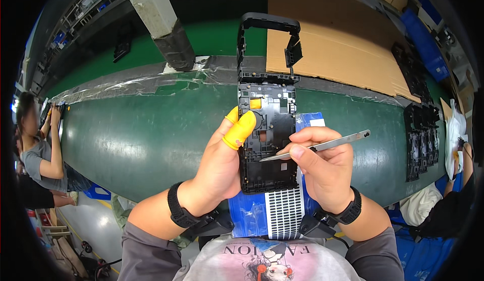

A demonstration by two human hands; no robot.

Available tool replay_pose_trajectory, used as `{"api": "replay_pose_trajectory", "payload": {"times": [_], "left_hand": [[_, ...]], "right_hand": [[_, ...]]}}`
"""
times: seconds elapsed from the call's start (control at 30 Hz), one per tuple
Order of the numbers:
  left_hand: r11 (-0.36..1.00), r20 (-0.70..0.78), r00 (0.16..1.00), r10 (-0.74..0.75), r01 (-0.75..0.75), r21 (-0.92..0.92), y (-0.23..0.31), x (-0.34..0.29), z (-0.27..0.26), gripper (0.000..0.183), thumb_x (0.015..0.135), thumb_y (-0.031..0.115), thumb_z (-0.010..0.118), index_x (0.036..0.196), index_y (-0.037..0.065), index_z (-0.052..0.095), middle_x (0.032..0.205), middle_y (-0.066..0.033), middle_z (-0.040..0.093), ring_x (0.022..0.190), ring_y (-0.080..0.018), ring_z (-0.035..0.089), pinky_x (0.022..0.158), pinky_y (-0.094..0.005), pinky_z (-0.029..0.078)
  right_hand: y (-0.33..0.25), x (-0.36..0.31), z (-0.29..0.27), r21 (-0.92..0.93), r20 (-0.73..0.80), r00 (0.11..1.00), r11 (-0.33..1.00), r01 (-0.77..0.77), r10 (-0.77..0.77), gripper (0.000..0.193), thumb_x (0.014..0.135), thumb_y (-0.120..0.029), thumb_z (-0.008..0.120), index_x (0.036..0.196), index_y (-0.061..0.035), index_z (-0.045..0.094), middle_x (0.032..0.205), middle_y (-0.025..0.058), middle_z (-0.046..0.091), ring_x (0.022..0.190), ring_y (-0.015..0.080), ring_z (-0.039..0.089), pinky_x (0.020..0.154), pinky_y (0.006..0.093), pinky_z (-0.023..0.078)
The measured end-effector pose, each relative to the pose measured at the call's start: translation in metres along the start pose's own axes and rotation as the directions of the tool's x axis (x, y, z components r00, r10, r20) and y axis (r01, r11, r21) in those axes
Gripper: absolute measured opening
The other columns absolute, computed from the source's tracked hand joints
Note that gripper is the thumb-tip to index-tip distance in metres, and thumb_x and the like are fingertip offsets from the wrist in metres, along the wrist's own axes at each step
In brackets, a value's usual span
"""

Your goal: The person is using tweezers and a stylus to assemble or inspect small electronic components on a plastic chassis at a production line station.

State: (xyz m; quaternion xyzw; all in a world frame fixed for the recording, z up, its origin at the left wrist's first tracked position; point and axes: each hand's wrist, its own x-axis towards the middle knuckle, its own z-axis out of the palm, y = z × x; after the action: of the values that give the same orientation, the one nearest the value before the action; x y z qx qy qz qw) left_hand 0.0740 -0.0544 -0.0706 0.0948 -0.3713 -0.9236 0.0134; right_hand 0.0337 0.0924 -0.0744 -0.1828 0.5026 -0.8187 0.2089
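Holding tweezers (340, 141) (lettered shirt (322, 261) below), the right hand (327, 170) flanks a frame (277, 124).

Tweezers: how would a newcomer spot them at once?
At the green table, find the black plastic frame in the left hand. Pointing at its lower half from the right hand are the tweezers, slim silver metal beside dull black plastic.

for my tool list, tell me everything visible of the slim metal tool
The slim metal tool, perhaps tweezers, looks silver-grey, with a rounded far end bearing a small hole and a narrow, pointed tip. The right hand grips it between thumb and fingers, slanting down leftward, its tip over the black plastic frame; contact there is unclear.
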Motion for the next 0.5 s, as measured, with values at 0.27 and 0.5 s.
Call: {"api": "replay_pose_trajectory", "payload": {"times": [0.27, 0.5], "left_hand": [[1.0, 0.001, 1.0, -0.01, 0.01, 0.015, -0.0008, 0.0003, -0.0053, 0.03, 0.086, 0.025, 0.044, 0.111, 0.008, 0.042, 0.098, -0.0044, 0.052, 0.087, -0.012, 0.05, 0.071, -0.0256, 0.046], [0.99, 0.141, 0.99, 0.025, -0.045, 0.137, 0.0059, -0.004, -0.0051, 0.048, 0.074, -0.003, 0.048, 0.118, 0.007, 0.033, 0.105, -0.008, 0.048, 0.098, -0.0176, 0.048, 0.081, -0.0289, 0.042]], "right_hand": [[0.0053, -0.0001, 0.0006, 0.001, -0.001, 1.0, 1.0, 0.004, -0.004, 0.017, 0.075, 0.005, 0.054, 0.093, 0.0046, 0.054, 0.08, 0.008, 0.059, 0.071, 0.0094, 0.056, 0.061, 0.0186, 0.043], [0.0051, 0.0015, -0.0023, 0.019, -0.003, 1.0, 1.0, 0.017, -0.017, 0.016, 0.076, 0.003, 0.054, 0.092, 0.0034, 0.055, 0.078, 0.0073, 0.059, 0.067, 0.0079, 0.054, 0.056, 0.0179, 0.041]]}}
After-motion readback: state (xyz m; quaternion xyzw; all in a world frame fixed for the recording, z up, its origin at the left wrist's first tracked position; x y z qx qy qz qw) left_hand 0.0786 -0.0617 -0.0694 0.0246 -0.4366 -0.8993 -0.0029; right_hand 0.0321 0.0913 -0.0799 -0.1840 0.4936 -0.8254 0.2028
